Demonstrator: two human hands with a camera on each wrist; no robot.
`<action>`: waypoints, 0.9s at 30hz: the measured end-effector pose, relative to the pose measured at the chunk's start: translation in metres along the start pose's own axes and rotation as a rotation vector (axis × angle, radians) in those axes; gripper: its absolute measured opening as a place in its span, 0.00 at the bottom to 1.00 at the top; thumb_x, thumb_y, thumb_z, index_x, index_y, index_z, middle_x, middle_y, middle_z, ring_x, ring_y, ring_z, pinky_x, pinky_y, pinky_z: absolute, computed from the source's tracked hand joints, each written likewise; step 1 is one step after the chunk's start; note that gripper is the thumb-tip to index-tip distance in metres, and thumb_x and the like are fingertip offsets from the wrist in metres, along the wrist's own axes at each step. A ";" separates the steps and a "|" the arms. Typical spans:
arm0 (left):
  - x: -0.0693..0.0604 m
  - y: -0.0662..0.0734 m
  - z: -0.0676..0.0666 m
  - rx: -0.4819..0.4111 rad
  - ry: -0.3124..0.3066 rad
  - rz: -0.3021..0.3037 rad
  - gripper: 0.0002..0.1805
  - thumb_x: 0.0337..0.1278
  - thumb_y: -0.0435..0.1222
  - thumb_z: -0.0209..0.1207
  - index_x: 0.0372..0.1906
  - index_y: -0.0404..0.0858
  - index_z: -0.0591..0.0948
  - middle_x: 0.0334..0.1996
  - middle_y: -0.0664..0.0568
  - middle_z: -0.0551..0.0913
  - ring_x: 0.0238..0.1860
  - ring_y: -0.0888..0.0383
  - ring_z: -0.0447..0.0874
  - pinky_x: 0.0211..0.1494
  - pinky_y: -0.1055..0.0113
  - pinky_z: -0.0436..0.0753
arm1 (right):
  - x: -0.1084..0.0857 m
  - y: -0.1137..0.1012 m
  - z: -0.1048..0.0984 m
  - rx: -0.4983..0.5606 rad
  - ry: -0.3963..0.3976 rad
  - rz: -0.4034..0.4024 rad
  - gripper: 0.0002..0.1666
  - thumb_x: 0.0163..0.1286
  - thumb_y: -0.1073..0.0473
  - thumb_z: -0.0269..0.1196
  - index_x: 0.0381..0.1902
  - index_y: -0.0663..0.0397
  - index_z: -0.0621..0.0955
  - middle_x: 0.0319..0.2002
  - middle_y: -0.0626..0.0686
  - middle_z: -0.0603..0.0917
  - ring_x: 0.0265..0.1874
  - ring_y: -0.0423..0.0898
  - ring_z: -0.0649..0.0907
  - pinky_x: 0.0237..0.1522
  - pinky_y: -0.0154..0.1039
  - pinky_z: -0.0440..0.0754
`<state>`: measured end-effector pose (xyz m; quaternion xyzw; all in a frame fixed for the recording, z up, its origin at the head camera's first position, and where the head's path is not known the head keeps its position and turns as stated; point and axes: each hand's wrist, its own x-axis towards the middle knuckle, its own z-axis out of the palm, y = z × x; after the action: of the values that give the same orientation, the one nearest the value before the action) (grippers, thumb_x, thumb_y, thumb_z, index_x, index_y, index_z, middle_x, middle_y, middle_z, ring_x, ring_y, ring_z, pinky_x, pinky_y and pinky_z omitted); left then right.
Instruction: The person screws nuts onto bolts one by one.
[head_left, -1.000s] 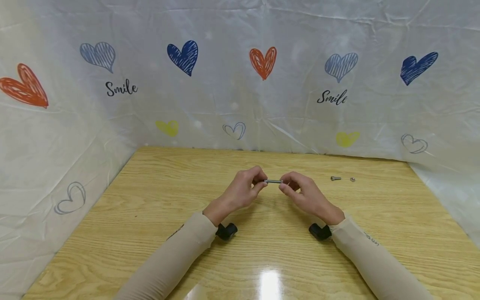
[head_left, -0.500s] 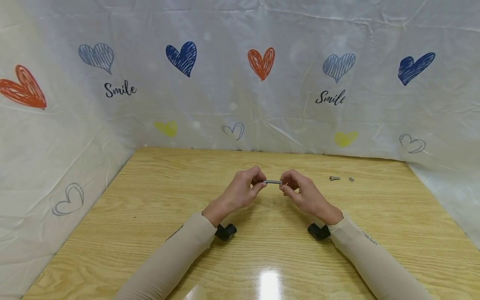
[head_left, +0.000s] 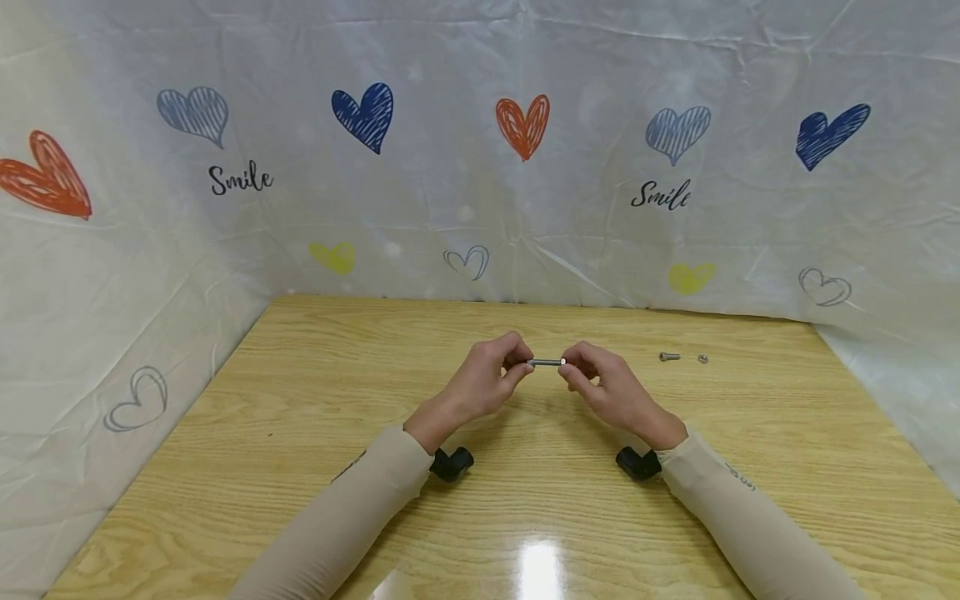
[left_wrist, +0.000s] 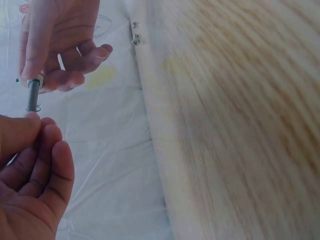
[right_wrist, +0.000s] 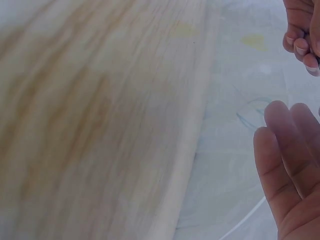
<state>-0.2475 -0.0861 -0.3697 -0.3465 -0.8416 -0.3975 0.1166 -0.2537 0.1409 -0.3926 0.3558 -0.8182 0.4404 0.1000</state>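
My left hand (head_left: 486, 377) pinches one end of a threaded metal bolt (head_left: 547, 362) between thumb and fingers, over the middle of the table. At the bolt's other end, the thumb and forefinger of my right hand (head_left: 611, 390) pinch a nut (head_left: 563, 362). In the left wrist view the nut (left_wrist: 36, 80) sits around the upper end of the bolt (left_wrist: 33, 96), and the other right fingers hang loosely apart. The bolt's far end is hidden in my left fingers. The right wrist view shows neither bolt nor nut clearly.
A shorter bolt (head_left: 670, 357) and a loose nut (head_left: 702, 358) lie on the wooden table (head_left: 300, 375) to the right of my right hand. A white cloth (head_left: 420, 192) with printed hearts stands behind and beside the table.
Both hands hold nearly the same place; my right fingers shift slightly at the nut, whose face now looks brighter. The whole head view has moved very slightly.
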 end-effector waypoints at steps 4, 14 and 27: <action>0.000 0.000 0.000 0.004 -0.005 -0.003 0.03 0.62 0.29 0.59 0.38 0.37 0.76 0.32 0.50 0.82 0.31 0.61 0.81 0.37 0.72 0.79 | 0.000 0.001 -0.001 -0.021 -0.007 -0.010 0.07 0.75 0.59 0.53 0.38 0.50 0.78 0.30 0.55 0.79 0.27 0.52 0.80 0.32 0.42 0.78; 0.000 0.000 0.000 -0.003 -0.011 0.002 0.03 0.62 0.29 0.59 0.38 0.37 0.76 0.32 0.48 0.82 0.32 0.59 0.81 0.37 0.71 0.79 | -0.002 -0.001 -0.002 -0.020 -0.006 0.057 0.10 0.72 0.54 0.58 0.47 0.49 0.77 0.34 0.46 0.81 0.29 0.42 0.81 0.35 0.42 0.80; 0.000 -0.001 0.002 0.003 -0.013 -0.004 0.03 0.62 0.29 0.59 0.37 0.38 0.76 0.31 0.49 0.82 0.31 0.63 0.79 0.37 0.71 0.79 | 0.000 -0.001 -0.001 0.017 -0.019 0.000 0.05 0.73 0.59 0.57 0.44 0.51 0.76 0.33 0.51 0.80 0.27 0.52 0.81 0.32 0.42 0.79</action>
<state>-0.2482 -0.0853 -0.3713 -0.3472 -0.8437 -0.3942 0.1109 -0.2530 0.1418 -0.3915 0.3607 -0.8153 0.4441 0.0890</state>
